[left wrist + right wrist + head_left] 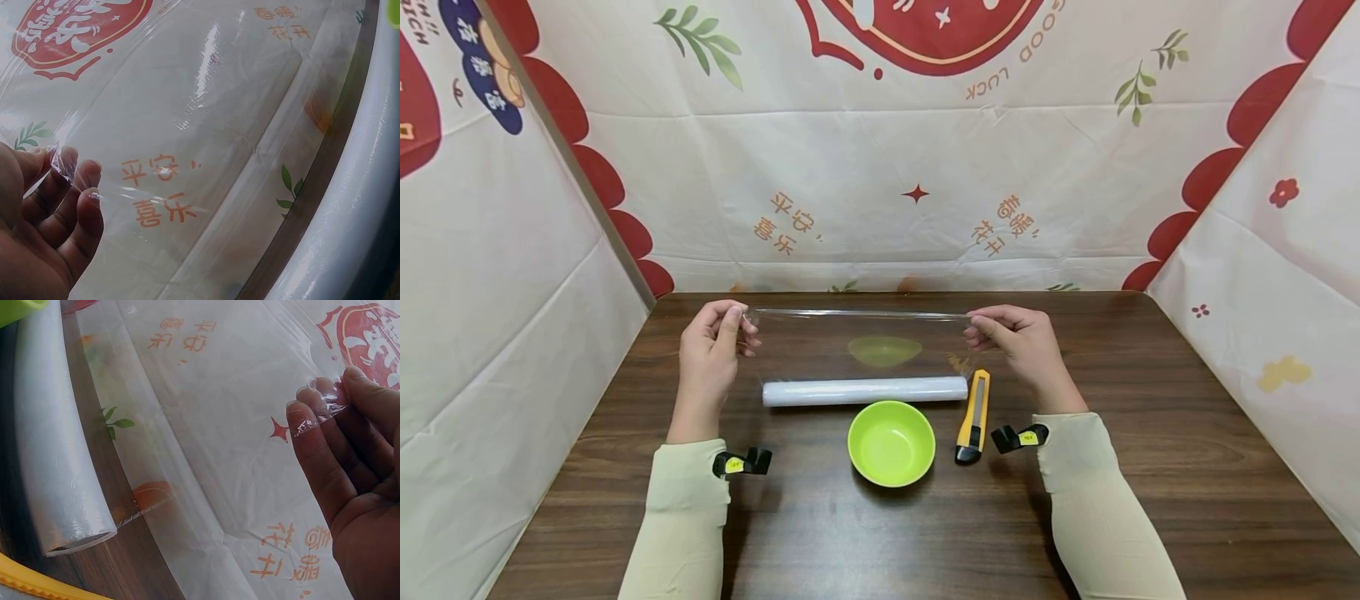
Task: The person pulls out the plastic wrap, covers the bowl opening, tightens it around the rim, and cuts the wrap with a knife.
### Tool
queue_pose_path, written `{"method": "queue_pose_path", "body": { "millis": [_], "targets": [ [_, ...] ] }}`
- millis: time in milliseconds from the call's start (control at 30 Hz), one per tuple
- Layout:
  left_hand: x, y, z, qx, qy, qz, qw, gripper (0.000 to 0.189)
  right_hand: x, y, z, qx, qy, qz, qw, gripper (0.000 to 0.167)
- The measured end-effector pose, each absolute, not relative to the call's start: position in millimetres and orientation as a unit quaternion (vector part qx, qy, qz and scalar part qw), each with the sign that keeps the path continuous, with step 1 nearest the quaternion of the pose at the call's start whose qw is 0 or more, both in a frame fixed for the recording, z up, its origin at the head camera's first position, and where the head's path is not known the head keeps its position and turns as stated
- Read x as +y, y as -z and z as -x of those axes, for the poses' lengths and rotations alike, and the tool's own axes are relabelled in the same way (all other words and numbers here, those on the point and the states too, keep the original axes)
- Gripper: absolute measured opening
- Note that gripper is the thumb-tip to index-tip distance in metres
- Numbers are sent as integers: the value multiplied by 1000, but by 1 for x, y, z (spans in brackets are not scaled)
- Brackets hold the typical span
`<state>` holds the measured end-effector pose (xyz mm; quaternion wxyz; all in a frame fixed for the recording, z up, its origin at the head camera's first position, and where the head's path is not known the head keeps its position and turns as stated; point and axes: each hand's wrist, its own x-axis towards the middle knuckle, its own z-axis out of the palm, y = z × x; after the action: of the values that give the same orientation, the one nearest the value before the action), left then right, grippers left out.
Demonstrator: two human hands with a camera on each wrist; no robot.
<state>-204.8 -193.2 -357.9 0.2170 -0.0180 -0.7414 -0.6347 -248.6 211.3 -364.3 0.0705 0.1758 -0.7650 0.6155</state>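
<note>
A clear sheet of plastic wrap [820, 342] is stretched between both hands, running from a white roll of plastic wrap [865, 391] on the table. My left hand [713, 342] pinches the sheet's far left corner between thumb and fingers. At the far right corner, my right hand [1017, 337] pinches the same edge. Through the film or on it appears a greenish reflection of a bowl. Just in front of the roll sits a lime-green bowl [891, 446]. Right of the bowl lies a yellow utility knife [976, 417] with a black end.
The dark wooden table [820, 533] ends at a printed white cloth backdrop [865, 167]. More cloth walls [1277, 275] stand at the left and right. Each sleeve cuff carries a black camera mount [1019, 438].
</note>
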Motion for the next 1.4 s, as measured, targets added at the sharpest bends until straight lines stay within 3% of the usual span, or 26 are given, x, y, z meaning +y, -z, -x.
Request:
{"method": "queue_pose_path", "body": {
  "millis": [833,1400],
  "targets": [
    [-193,359,205,-734,641,24,225,33,212,366,248,-764,-617,-178,71,25],
    [-192,359,206,-724,649,27,233,19,205,347,235,-756,-625,-182,66,20]
  ]
}}
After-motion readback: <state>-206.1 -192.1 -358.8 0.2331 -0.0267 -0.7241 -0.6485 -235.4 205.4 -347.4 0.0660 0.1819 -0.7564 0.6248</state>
